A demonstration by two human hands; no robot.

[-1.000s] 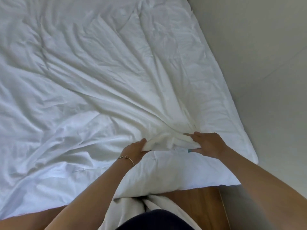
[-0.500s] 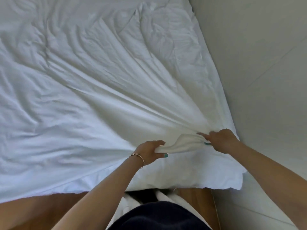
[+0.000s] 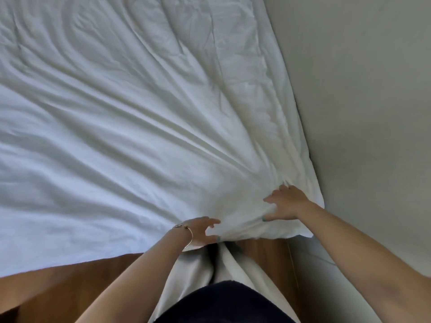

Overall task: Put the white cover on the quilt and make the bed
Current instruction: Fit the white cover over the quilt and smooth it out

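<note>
Left hand (image 3: 200, 231) and right hand (image 3: 285, 203), fingers spread, pressing white cover (image 3: 140, 136) at lower right; better to smooth outward gently.

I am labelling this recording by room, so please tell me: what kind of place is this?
Most likely a bedroom. A wide white quilt lies spread across a bed, both hands work at its near edge, and a plain wall runs alongside it.

Plain grey-white wall (image 3: 363, 94) fills the frame from 1 to 4 o'clock, unmarked, evenly lit. Brown wooden floor (image 3: 60, 292) shows along the bottom from 6 to 8 o'clock. Soft daylight, cooler blue at 9 o'clock, no hard shadows.
</note>
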